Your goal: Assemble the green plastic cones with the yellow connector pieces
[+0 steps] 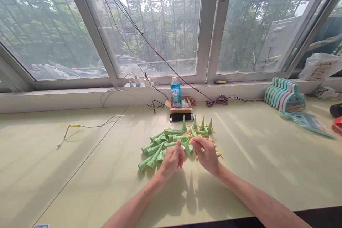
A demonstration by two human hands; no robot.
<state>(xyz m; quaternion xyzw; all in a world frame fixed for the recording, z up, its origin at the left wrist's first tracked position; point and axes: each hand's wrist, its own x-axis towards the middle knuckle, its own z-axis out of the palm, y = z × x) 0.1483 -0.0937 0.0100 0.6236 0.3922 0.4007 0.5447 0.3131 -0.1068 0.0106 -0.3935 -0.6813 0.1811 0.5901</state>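
My left hand (172,157) is closed around a green plastic watering spike (185,141), its wide hollow end tilted up and its tip pointing down. Close to that rim, the fingertips of my right hand (205,152) are pinched together; whatever they hold is too small to name. Left of and behind my left hand lies a pile of similar green spikes (153,148). Small yellow valve pieces (219,154) are scattered behind and beside my right hand. Several finished-looking cones (203,124) stand point-up at the back of the pile.
Behind the pile are a dark phone (181,117) and a small cardboard box (189,109) with a blue bottle (175,93). A white cable (91,126) crosses the table at left. Pastel hangers (287,96) and a pale blue dustpan-like piece (307,123) are at right.
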